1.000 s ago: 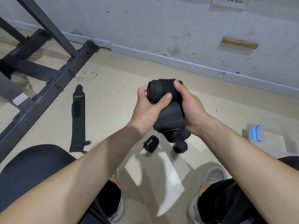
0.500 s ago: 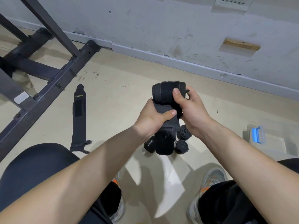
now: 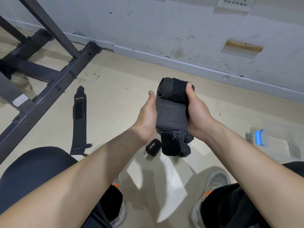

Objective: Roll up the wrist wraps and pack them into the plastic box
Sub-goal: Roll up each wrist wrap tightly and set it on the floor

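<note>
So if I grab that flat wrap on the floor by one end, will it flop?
Probably: the flat wrap is thin fabric, like the tail drooping from the held wrap. Lying flat, it likely won't roll.

Wraps: prob. 5. 1 half-rolled wrap (image 3: 171, 116) betw. left hand (image 3: 146, 117) & right hand (image 3: 196, 111); 1 flat wrap (image 3: 79, 122) far left of left hand; 1 rolled wrap (image 3: 153, 147) below it; approx. 2 hidden rolls (image 3: 185, 150) alongside. 1 plastic box (image 3: 259, 139) right of right hand. 2 shoes (image 3: 212, 183).
</note>
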